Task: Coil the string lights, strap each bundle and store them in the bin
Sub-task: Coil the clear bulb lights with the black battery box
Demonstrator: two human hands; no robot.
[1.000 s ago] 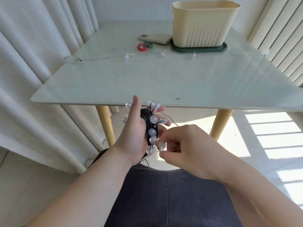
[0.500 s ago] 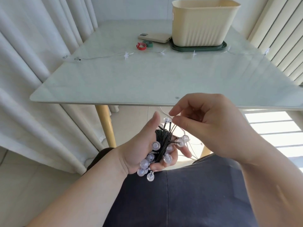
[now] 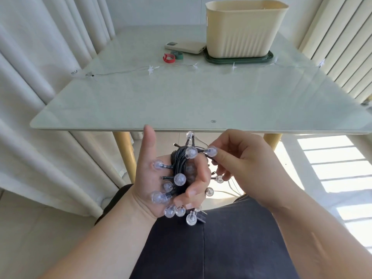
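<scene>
My left hand (image 3: 161, 184) clamped the coil (image 3: 180, 164), my right hand (image 3: 241, 164) pinched a bulb (image 3: 211, 151) above it; slackening could unravel the loops.

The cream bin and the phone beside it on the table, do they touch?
Cannot tell. In the head view the phone ends right at the bin and its green tray, but no gap or contact shows plainly.

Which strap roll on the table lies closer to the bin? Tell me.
The green strap roll. It lies beside the phone, closer to the cream bin; the red strap roll sits left of it, farther from the bin.
</scene>
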